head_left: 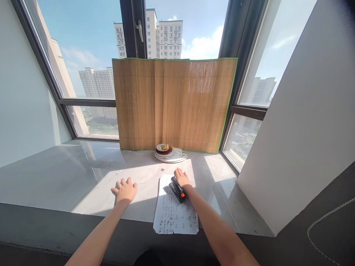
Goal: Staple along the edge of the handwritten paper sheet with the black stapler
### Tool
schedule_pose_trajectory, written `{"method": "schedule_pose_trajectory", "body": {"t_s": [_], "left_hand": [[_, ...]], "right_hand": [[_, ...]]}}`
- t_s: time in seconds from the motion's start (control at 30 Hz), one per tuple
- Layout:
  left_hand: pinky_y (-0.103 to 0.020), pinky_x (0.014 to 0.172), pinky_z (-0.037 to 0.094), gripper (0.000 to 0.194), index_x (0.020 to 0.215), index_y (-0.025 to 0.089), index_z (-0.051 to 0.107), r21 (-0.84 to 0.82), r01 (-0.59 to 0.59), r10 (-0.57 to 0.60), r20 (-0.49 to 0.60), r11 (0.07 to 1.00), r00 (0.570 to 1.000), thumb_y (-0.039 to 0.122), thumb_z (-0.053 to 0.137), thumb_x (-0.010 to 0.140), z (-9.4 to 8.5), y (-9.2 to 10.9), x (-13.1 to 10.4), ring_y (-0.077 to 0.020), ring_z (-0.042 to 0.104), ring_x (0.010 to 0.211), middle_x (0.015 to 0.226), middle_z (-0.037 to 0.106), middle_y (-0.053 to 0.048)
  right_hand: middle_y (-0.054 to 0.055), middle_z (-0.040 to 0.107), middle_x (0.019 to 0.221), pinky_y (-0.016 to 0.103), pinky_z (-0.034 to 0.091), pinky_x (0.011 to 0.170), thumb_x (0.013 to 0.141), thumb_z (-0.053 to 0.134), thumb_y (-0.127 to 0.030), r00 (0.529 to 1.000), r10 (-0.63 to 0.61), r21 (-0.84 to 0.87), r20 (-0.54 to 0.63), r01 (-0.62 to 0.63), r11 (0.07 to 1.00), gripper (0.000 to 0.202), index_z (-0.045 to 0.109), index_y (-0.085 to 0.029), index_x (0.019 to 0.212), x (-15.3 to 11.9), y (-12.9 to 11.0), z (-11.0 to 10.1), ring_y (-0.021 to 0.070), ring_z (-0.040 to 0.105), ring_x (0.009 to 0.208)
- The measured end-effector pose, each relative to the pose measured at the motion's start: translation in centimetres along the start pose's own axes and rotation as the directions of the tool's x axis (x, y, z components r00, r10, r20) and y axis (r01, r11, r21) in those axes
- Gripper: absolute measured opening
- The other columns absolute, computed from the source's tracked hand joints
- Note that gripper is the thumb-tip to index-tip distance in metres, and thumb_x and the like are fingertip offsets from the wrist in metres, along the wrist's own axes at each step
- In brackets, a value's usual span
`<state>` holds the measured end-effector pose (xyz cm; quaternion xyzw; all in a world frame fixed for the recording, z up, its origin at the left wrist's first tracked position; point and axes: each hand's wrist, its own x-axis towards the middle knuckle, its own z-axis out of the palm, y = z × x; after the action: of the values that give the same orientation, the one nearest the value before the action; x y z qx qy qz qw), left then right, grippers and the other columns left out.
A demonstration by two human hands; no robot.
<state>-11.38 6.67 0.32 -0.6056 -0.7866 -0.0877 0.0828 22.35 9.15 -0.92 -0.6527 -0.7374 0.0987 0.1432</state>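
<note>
My left hand point(125, 190) lies on the pale stone windowsill point(102, 177) with its fingers spread and nothing in it. At the top right corner of a handwritten sheet of paper point(172, 218), my right hand point(182, 178) rests flat with fingers stretched out. A black stapler point(176, 188) with an orange patch at its near end lies on the paper, right beside my right hand. The near edge of the paper hangs over the sill's front edge. Two tiny dark pieces point(162, 170), perhaps staples, lie beyond the paper.
A stack of plates point(174, 158) stands at the back of the sill, a small patterned dish point(162, 147) on top. Behind it a bamboo mat point(174, 107) leans against the windows. Small white scraps point(118, 172) lie left of centre. A white wall point(299, 122) bounds the right.
</note>
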Motion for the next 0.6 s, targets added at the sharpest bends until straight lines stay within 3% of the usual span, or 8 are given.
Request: {"method": "schedule_pose_trajectory", "body": {"t_s": [0.17, 0.23, 0.3, 0.4, 0.5, 0.57, 0.6], "left_hand": [[-0.075, 0.111, 0.032, 0.048, 0.139, 0.010, 0.068, -0.036, -0.001, 0.001, -0.011, 0.999, 1.000, 0.034, 0.039, 0.107, -0.1, -0.3, -0.1, -0.0498, 0.043, 0.144, 0.149, 0.056, -0.031], [-0.071, 0.118, 0.032, 0.045, 0.133, 0.011, 0.070, -0.067, -0.107, 0.105, -0.037, 0.992, 0.994, 0.025, 0.037, 0.106, -0.1, 0.0, -0.4, -0.0452, 0.041, 0.150, 0.153, 0.055, -0.029], [-0.061, 0.124, 0.034, 0.045, 0.130, 0.014, 0.072, -0.150, -0.272, 0.263, -0.075, 0.950, 0.962, 0.014, 0.037, 0.103, -0.3, 1.2, -1.2, -0.0376, 0.047, 0.149, 0.155, 0.057, -0.024], [-0.049, 0.124, 0.043, 0.050, 0.140, 0.018, 0.069, -0.399, -0.478, 0.457, -0.155, 0.782, 0.876, 0.012, 0.038, 0.102, -0.6, 5.2, -3.5, -0.0298, 0.057, 0.144, 0.156, 0.059, -0.016], [-0.047, 0.128, 0.041, 0.051, 0.149, 0.023, 0.065, -0.574, -0.647, 0.656, -0.236, 0.501, 0.717, 0.020, 0.040, 0.104, -0.7, 10.0, -6.4, -0.0265, 0.050, 0.152, 0.159, 0.058, -0.011], [-0.049, 0.130, 0.038, 0.050, 0.149, 0.025, 0.067, -0.573, -0.685, 0.754, -0.168, 0.450, 0.635, 0.024, 0.049, 0.102, -0.7, 12.3, -8.1, -0.0292, 0.047, 0.155, 0.159, 0.059, -0.010], [-0.051, 0.131, 0.036, 0.050, 0.149, 0.025, 0.067, -0.552, -0.693, 0.780, -0.115, 0.464, 0.615, 0.025, 0.052, 0.101, -0.7, 13.0, -8.8, -0.0312, 0.046, 0.156, 0.160, 0.059, -0.010]], "right_hand": [[0.011, 0.025, 0.180, 0.047, 0.016, 0.138, 0.111, 0.027, -0.028, 0.991, 0.136, -0.057, -0.006, -0.137, 0.989, 0.063, 0.036, -0.012, 0.172, -2.1, 4.9, -1.3, 0.0244, 0.021, 0.169], [0.010, 0.026, 0.180, 0.047, 0.015, 0.138, 0.112, 0.025, -0.028, 0.988, 0.151, -0.053, -0.025, -0.153, 0.987, 0.062, 0.038, -0.014, 0.171, -2.6, 5.4, -1.4, 0.0236, 0.020, 0.169], [0.008, 0.030, 0.179, 0.047, 0.014, 0.138, 0.112, 0.027, -0.029, 0.987, 0.156, -0.028, -0.045, -0.157, 0.987, 0.060, 0.042, -0.018, 0.170, -2.9, 5.4, -1.3, 0.0230, 0.021, 0.169], [0.008, 0.034, 0.178, 0.045, 0.016, 0.137, 0.111, 0.032, -0.028, 0.987, 0.145, 0.020, -0.069, -0.144, 0.989, 0.059, 0.048, -0.021, 0.167, -3.0, 5.1, -1.2, 0.0227, 0.025, 0.168], [0.010, 0.040, 0.176, 0.044, 0.018, 0.136, 0.109, 0.036, -0.028, 0.987, 0.128, 0.070, -0.094, -0.122, 0.990, 0.057, 0.052, -0.020, 0.163, -2.7, 5.0, -1.2, 0.0234, 0.029, 0.167], [0.010, 0.045, 0.173, 0.045, 0.021, 0.135, 0.108, 0.038, -0.030, 0.986, 0.134, 0.097, -0.102, -0.124, 0.988, 0.055, 0.056, -0.022, 0.160, -2.5, 5.1, -1.4, 0.0244, 0.033, 0.165], [0.009, 0.048, 0.171, 0.045, 0.023, 0.134, 0.108, 0.038, -0.032, 0.983, 0.141, 0.130, -0.119, -0.126, 0.984, 0.054, 0.058, -0.023, 0.157, -2.4, 5.2, -1.7, 0.0247, 0.036, 0.163]]}}
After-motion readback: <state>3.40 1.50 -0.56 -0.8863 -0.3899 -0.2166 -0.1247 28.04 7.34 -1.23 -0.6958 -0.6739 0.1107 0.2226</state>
